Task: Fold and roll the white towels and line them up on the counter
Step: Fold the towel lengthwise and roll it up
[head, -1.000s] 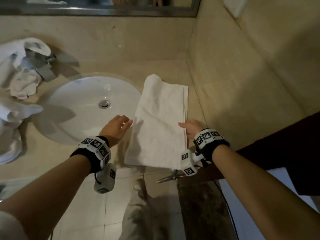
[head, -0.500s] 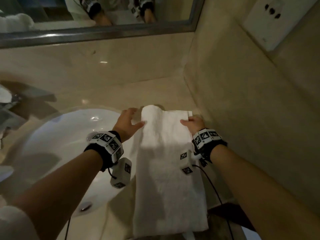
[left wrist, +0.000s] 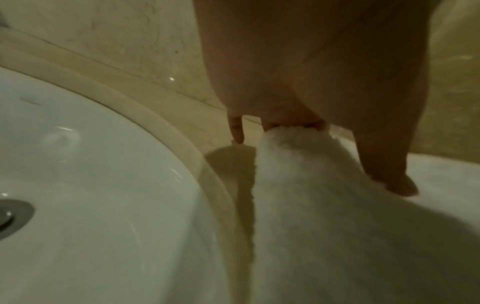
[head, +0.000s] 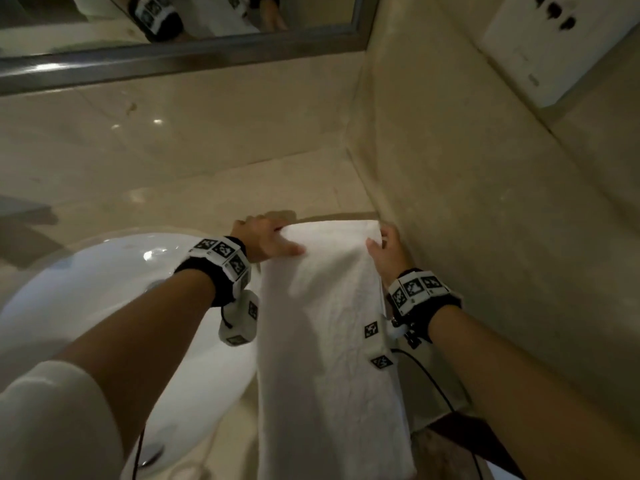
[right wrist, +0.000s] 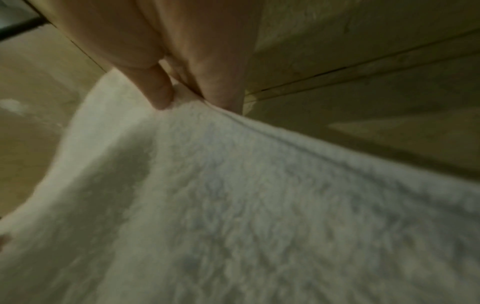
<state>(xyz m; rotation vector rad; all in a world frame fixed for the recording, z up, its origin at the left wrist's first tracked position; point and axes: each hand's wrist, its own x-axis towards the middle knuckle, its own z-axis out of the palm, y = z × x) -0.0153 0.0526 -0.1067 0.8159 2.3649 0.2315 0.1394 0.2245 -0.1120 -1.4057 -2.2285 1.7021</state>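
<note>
No legible text, brand or number. Wrist bands (head: 221, 254) carry black-and-white square marker patterns only; no readable characters.

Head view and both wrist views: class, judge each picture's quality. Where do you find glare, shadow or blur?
Head view: dim warm light, glare spots on the sink, arm shadows across the towel. Left wrist view: left hand looms large and soft, its shadow dark on the towel. Right wrist view: right hand and towel pile blurred, edges darkened.

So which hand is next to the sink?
The left hand, pinching the towel's far corner beside the white sink. The right hand holds the corner by the wall.
</note>
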